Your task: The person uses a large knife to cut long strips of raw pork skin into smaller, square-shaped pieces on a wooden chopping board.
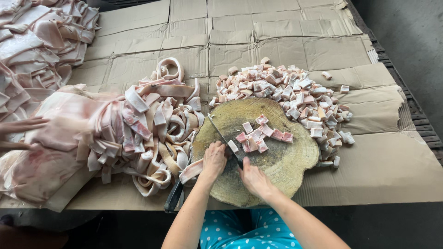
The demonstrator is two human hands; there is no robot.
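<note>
Flattened brown cardboard sheets (277, 41) are covering a broad counter, seen from above by a head-worn camera looking down at a person's two bare forearms. At the near middle a round wooden chopping block (277, 161), a rough slice of tree trunk, is lying on the cardboard. The left hand (214, 159) is resting on the block's left side, fingers curled and pressing down on a pale strip of pork skin and fat (191, 169) that is trailing off the block's edge. The right hand (254, 177) is closing around the handle of a knife (224, 137), whose blade is angling up and to the left across the block, just beside the left hand. A few pink-and-white cut pieces (260, 133) are sitting on the block beyond the blade. Behind and to the right of the block, a big heap of small cut cubes (286, 90) is spreading over the cardboard. To the left a tangled pile of long strips (157, 124) is touching the block, next to larger uncut slabs (55, 138) (another person's fingers (23, 125) are showing at the far left edge). A dark-handled second knife (174, 196) is lying at the counter's near edge below the strips.
</note>
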